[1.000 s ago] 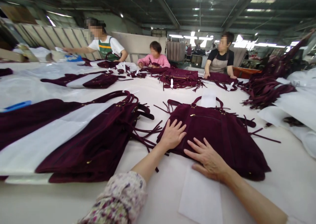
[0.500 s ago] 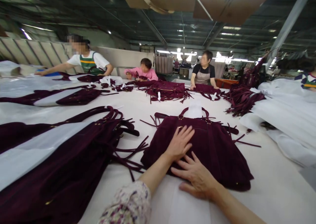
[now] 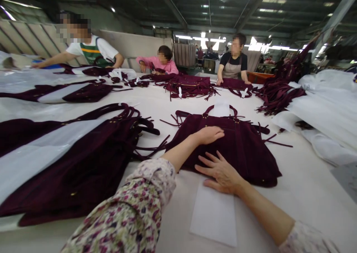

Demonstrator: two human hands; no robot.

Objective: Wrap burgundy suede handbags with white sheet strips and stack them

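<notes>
Now the left hand (image 3: 209, 135) is seen further up the burgundy bag (image 3: 245, 149) than half a second ago, slid toward the handle end, so the pressing-flat is carried up the panel. Its fingers are stretched out and laid flat, gripping nothing. The right hand (image 3: 221, 173) is kept spread, palm down, on the bag's near edge, touching the white sheet (image 3: 213, 214). The bag lies flat on the surface (image 3: 306, 193), beside a stack of like bags (image 3: 92, 164).

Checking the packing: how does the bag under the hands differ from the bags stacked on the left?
The bag lies alone and uncovered, left hand and right hand resting on it. The stacked bags overlap, with a white sheet across them, untouched. Both are dark burgundy with fringe.
</notes>
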